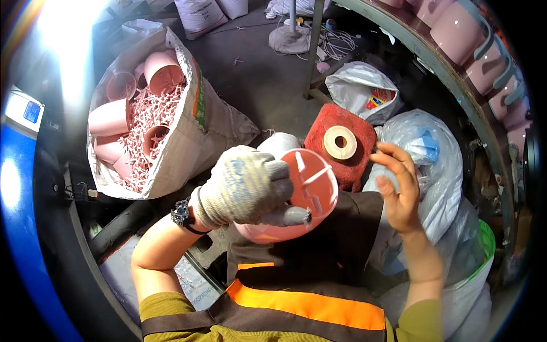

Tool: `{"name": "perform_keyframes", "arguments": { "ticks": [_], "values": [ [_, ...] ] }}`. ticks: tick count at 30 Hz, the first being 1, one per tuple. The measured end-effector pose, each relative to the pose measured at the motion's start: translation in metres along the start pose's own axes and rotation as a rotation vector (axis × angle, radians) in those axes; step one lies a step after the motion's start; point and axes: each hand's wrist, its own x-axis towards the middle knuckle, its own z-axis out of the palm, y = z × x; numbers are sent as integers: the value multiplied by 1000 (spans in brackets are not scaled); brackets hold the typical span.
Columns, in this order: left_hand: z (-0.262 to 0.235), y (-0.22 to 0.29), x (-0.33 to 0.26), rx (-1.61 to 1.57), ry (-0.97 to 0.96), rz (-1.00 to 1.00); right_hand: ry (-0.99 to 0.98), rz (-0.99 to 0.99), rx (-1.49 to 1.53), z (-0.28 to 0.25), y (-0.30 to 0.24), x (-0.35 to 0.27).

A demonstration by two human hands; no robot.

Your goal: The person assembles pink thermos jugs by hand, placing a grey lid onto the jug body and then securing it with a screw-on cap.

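My left hand [245, 185], in a pale knitted work glove, grips a pink plastic cup [320, 196] by its rim and wall. The cup is tilted over my lap, its opening turned partly toward me, and raised ridges or strips show inside. My bare right hand [401, 185] is raised to the right of the cup, apart from it, fingers loosely bent and thumb apart. Nothing clear shows in it, though a small dark spot sits by a fingertip. Between and beyond my hands, a roll of cream tape [340, 142] rests on a red cloth-covered pad [319, 122].
At left stands a large white woven sack [199, 154] of pink cups and scraps. Clear plastic bags [450, 171] and a white bag [356, 85] lie at right. A metal-edged shelf [419, 48] holds pink cups with blue-grey handles [484, 28]. Cables [336, 43] lie farther back.
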Motion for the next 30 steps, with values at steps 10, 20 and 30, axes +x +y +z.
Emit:
{"name": "perform_keyframes", "arguments": {
  "ticks": [10,20,30],
  "values": [
    [-18,2,-66,-157,31,-304,-679,-453,1,16,-54,40],
    [-2,20,-91,101,311,-522,-358,-171,463,106,-120,185],
    [23,51,22,-153,292,-63,-439,539,779,12,-18,-21]
  ]
}}
